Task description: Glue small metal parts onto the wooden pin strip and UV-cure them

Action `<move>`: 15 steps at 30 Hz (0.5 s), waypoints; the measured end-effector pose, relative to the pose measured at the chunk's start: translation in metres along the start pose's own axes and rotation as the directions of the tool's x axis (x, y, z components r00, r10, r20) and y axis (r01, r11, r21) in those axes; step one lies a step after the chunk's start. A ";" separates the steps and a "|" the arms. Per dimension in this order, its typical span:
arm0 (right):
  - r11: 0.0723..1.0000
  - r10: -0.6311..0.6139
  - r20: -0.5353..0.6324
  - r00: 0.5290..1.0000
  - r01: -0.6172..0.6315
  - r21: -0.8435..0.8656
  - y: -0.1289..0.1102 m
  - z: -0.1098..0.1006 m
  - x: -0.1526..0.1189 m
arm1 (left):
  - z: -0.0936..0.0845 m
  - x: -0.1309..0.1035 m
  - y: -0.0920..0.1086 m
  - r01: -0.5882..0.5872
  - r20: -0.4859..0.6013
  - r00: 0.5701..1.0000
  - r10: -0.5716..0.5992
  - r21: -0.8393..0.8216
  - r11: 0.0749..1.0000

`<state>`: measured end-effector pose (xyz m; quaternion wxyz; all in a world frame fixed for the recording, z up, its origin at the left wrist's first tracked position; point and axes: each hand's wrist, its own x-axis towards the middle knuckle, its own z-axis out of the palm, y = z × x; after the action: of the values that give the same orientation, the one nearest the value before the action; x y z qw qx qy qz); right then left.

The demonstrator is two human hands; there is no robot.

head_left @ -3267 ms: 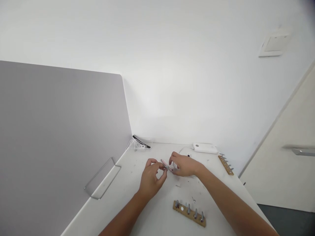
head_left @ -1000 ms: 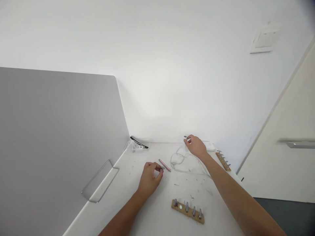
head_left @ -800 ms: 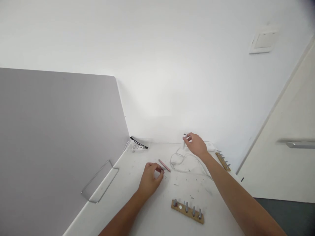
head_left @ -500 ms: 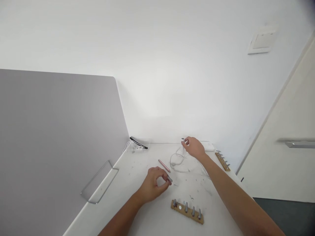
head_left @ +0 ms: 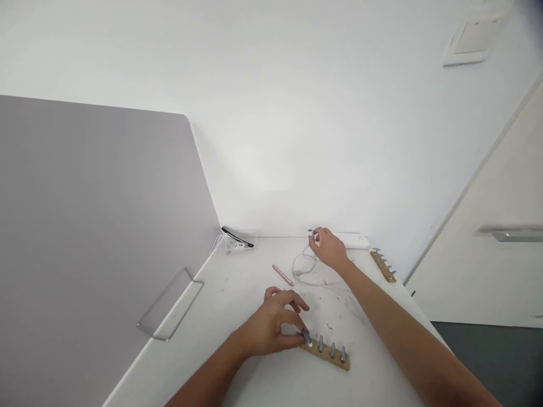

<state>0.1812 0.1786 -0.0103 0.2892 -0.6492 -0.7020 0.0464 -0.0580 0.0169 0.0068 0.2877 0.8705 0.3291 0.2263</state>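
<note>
A small grey tapered peg (head_left: 306, 337) is at the left end of a wooden strip (head_left: 336, 360), tilted, its lower end close to a white round spot (head_left: 310, 344) on the strip. The left hand (head_left: 272, 323) pinches it between the thumb and a finger, with the other fingers bent and lifted clear above; whether the peg touches the wood cannot be told. Along the rest of the strip, three similar grey pegs (head_left: 332, 350) stand upright in a row.

Beyond the left hand, a slim pink pen (head_left: 282, 275) lies at a slant on the white desk (head_left: 258, 384). Dark scraps (head_left: 330, 327) are scattered between the pen and the strip.

Farther back, the right hand (head_left: 330, 247) pinches a small white cylinder (head_left: 311, 234) with a dark top, raised close to the wall (head_left: 271, 141). A white cable (head_left: 299, 275) lies in loops below that hand. Just behind the hand, against the wall, is a white oblong case (head_left: 357, 241), partly covered by it. A second wooden strip (head_left: 384, 268) bearing grey pegs lies by the desk's right edge. In the far left corner, a clear tray (head_left: 253, 233) holds a black-and-white strap-like item (head_left: 237, 237), beside a grey panel (head_left: 106, 215).
</note>
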 end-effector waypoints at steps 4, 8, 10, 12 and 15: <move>0.999 -0.051 -0.033 0.998 0.051 -0.003 0.001 0.005 -0.002 | 0.002 0.000 0.004 0.016 -0.004 1.000 -0.016 0.008 1.000; 0.997 -0.077 -0.071 0.994 0.078 0.009 0.003 0.010 -0.004 | 0.003 0.000 0.006 0.032 0.017 0.999 -0.032 0.010 0.999; 0.996 -0.086 -0.082 0.993 0.087 0.018 0.003 0.012 -0.005 | 0.004 0.000 0.007 0.054 0.015 0.998 -0.054 0.018 0.998; 0.995 -0.089 -0.084 0.992 0.091 0.027 0.005 0.015 -0.004 | 0.005 0.000 0.007 0.070 0.015 0.997 -0.071 0.025 0.997; 0.996 -0.083 -0.082 0.993 0.086 0.037 0.007 0.018 -0.003 | 0.008 0.000 0.007 0.069 0.009 0.998 -0.069 0.023 0.997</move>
<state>0.1791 0.1821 -0.0292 0.3317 -0.6143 -0.7156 0.0221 -0.0502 0.0100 0.0059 0.2872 0.8629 0.3599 0.2084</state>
